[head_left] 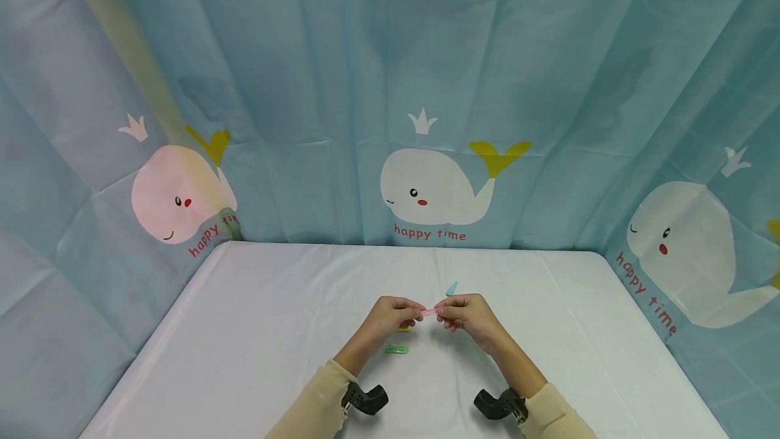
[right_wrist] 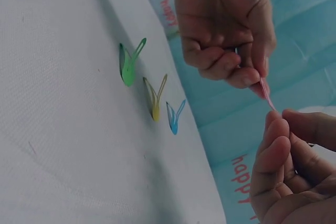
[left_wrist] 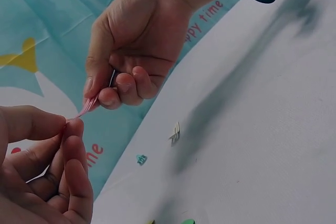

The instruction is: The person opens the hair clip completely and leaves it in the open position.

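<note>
My left hand [head_left: 390,316] and right hand [head_left: 470,315] meet above the white table, each pinching one end of a thin pink hair clip [head_left: 429,312]. In the right wrist view, the clip [right_wrist: 267,96] spans the short gap between both sets of fingertips, partly hidden by them. Below the left hand lie a green hair clip [right_wrist: 128,69] and a yellow hair clip [right_wrist: 155,103], their arms spread. A blue hair clip [right_wrist: 175,119] lies beyond the hands. The left wrist view also shows a small pale pronged piece [left_wrist: 175,132] on the cloth; its kind is unclear.
A white cloth covers the table [head_left: 256,330]. Behind and beside it hangs a blue curtain [head_left: 317,188] printed with whales. A black wrist mount [head_left: 365,400] sits on the left forearm and another black mount [head_left: 500,404] on the right.
</note>
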The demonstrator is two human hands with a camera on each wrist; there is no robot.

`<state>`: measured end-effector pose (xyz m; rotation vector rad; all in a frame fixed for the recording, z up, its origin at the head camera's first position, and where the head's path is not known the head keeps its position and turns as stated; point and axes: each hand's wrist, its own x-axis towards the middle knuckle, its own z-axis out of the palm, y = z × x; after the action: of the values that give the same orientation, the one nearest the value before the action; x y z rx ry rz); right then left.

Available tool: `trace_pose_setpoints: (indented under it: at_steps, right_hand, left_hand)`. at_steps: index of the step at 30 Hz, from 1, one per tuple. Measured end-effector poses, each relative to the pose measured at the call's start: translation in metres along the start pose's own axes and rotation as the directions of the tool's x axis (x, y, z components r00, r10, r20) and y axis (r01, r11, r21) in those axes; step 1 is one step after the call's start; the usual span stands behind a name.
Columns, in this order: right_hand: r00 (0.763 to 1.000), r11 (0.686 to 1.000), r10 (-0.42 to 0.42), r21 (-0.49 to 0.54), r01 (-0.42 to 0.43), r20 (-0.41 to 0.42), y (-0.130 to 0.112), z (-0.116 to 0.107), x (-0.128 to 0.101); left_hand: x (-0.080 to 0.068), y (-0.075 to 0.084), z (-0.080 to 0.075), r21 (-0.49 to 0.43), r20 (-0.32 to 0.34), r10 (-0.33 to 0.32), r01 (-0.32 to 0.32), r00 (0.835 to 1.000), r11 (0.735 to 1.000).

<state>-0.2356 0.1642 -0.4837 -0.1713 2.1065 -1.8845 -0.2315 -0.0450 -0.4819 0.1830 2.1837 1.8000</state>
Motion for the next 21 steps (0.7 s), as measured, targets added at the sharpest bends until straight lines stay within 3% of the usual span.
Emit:
trace_pose_setpoints:
  at_steps: [11,21]
  right_hand:
    - [0.999,0.994,0.024,0.104,-0.027,0.025,-0.0031,0.0006,-0.0027]
    - [0.998,0.994,0.027,0.102,-0.032,0.052,-0.0036,0.0008,-0.0038]
  left_hand:
    - [-0.0004,0.0003,-0.003,-0.102,0.028,-0.026,0.029,0.999,0.994]
    - [-0.0011,0.0025,-0.0041,-0.155,0.045,-0.039,0.046,0.998,0.987]
